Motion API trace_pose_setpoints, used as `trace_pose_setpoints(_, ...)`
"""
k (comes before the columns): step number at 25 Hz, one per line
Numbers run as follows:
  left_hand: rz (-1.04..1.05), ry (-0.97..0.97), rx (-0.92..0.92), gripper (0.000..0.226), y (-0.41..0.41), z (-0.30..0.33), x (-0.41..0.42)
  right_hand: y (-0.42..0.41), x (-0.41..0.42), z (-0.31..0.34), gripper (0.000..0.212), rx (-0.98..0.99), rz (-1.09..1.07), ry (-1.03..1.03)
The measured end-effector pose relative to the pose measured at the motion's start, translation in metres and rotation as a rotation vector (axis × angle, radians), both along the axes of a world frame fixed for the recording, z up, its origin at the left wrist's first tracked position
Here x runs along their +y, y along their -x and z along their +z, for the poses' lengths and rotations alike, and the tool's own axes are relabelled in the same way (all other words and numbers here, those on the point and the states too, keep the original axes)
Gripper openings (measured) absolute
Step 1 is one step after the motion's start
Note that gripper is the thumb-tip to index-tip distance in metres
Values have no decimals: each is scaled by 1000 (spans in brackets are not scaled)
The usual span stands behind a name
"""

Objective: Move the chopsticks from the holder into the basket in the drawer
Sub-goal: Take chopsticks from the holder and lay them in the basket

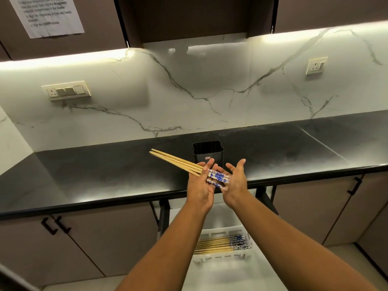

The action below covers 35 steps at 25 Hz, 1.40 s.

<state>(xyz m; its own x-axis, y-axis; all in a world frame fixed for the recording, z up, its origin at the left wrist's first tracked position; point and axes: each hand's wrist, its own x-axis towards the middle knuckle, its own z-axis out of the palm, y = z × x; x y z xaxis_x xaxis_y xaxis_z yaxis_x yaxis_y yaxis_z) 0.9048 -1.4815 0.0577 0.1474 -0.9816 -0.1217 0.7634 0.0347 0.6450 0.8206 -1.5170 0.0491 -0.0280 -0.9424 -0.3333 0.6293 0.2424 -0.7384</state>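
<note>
**Bundle of chopsticks lying across two hands above the drawer**

The left hand is curling its fingers around a small bundle of chopsticks, gripping them at about the point where the plain wood meets the patterned part. The pale wooden tips are pointing up and to the left, out over the black desk, while the blue-and-white patterned ends are sticking out to the right. The right hand is waiting just beside them with its palm turned up and its fingers spread, the patterned ends resting against or just over its palm; it is not closing on them.

Behind the hands, the black holder is standing upright on the desk, near the marble backsplash. Its opening is facing the camera and looking dark inside, and no chopsticks are showing above its rim.

Below the desk edge, the drawer is standing open between the two forearms. A white basket is sitting in it, and more chopsticks are lying flat inside the basket, side by side, with their patterned ends to the right. The bundle in the hands is well above the basket and apart from it.
</note>
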Motion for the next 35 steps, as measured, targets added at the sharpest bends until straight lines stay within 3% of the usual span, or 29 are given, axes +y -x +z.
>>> trace_pose_setpoints(3,67,-25,20,19,-10,-1,-9,4,-6,-1,62,30,-33,2)
trace_pose_setpoints(9,-29,-49,-31,19,3,-12,-14,1,-11,-8,58,35,-45,-24)
trace_pose_setpoints(16,-48,-82,68,17,-6,-24,-23,-10,-14,-16,66,61,31,29)
trace_pose_setpoints(19,-46,-75,59,17,-16,-25,-28,-5,-17,-18,58,61,-22,10)
trace_pose_setpoints(22,-12,-103,53,16,-28,-28,-34,-1,-13,-28,31,415,-39,91)
trace_pose_setpoints(24,-21,-127,34,16,-28,-35,-34,-1,-4,-39,41,922,-15,364)
trace_pose_setpoints(26,-47,-163,-6,16,-22,-42,-31,-6,5,-55,61,1528,140,700)
trace_pose_setpoints(28,-76,-220,-125,17,-15,-50,-28,-13,9,-71,75,1962,273,771)
trace_pose_setpoints(30,-110,-278,-231,19,-8,-61,-25,-15,11,-79,74,2061,312,649)
trace_pose_setpoints(35,-182,-411,-358,25,-10,-77,-25,5,7,-93,69,1879,359,477)
